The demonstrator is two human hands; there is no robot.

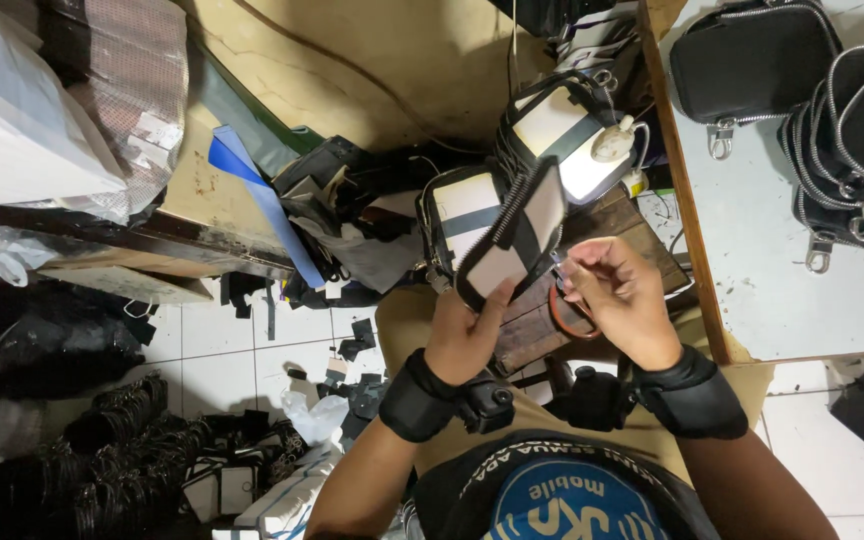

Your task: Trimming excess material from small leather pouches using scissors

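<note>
The half-sewn pouch (500, 235), turned inside out, sits over the lap; the left hand (467, 335) props it from below so the right hand (617, 290) can pinch its zip edge. Finished black bags (752, 60) lie on the worktop (772, 280) to the right.

The scissors (574, 312) lie mostly hidden behind the right hand (624, 298); the black bags (857, 130) on the table (782, 290) run off the right edge.

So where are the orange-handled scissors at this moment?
In the head view, the orange-handled scissors sit just right of centre, under the right hand, beside the half-sewn pouch that the left hand holds, above the wooden block.
</note>
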